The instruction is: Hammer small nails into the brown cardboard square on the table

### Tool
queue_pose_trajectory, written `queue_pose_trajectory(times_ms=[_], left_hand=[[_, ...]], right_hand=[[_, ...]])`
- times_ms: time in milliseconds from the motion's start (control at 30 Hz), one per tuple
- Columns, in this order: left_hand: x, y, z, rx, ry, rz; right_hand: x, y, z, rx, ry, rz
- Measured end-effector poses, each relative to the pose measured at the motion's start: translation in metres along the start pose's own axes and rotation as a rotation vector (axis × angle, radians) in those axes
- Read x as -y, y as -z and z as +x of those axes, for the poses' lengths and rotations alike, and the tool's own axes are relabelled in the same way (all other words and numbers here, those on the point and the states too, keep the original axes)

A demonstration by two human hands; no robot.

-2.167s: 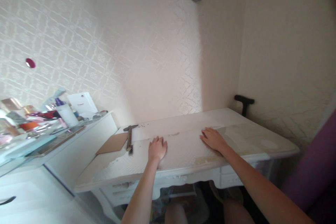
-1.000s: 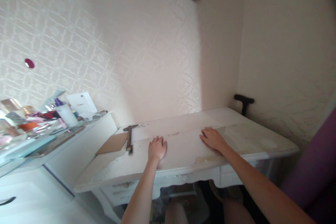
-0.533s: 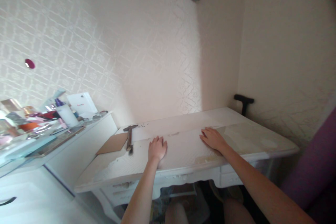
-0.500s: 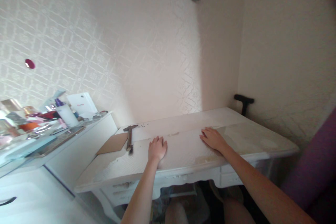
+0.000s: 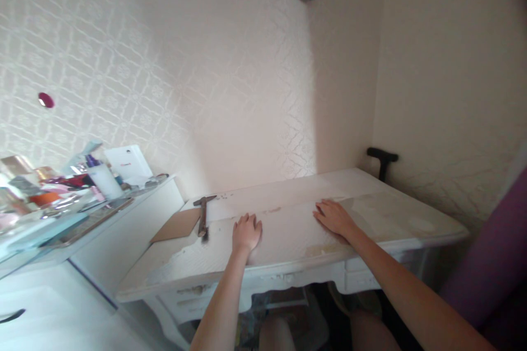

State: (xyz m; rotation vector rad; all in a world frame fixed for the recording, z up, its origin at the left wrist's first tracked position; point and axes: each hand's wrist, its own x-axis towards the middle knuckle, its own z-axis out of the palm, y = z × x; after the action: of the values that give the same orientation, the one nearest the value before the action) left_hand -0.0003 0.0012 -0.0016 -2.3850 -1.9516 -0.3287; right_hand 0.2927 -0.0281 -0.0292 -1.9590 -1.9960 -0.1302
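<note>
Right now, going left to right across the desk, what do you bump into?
cardboard → hammer → left hand → right hand → black handle

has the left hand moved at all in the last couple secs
No. The left hand lies flat on the white desk, just right of the hammer, at the same gap from it as in the earlier pictures.

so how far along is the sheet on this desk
Done: a white sheet lies over the middle of the desk. In hand: the left hand and right hand press flat on it. Left: the desk's right end shows bare and stained, and the sheet's front left edge looks ragged. The hammer lies apart.
</note>
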Motion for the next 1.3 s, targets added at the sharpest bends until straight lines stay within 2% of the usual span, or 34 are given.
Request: queue_pose_trajectory(times_ms=[1300], left_hand=[[-0.0006, 0.0016, -0.0006, 0.005, 0.008, -0.009]], right_hand=[[0.0011, 0.0018, -0.0006, -0.001, -0.003, -0.007]])
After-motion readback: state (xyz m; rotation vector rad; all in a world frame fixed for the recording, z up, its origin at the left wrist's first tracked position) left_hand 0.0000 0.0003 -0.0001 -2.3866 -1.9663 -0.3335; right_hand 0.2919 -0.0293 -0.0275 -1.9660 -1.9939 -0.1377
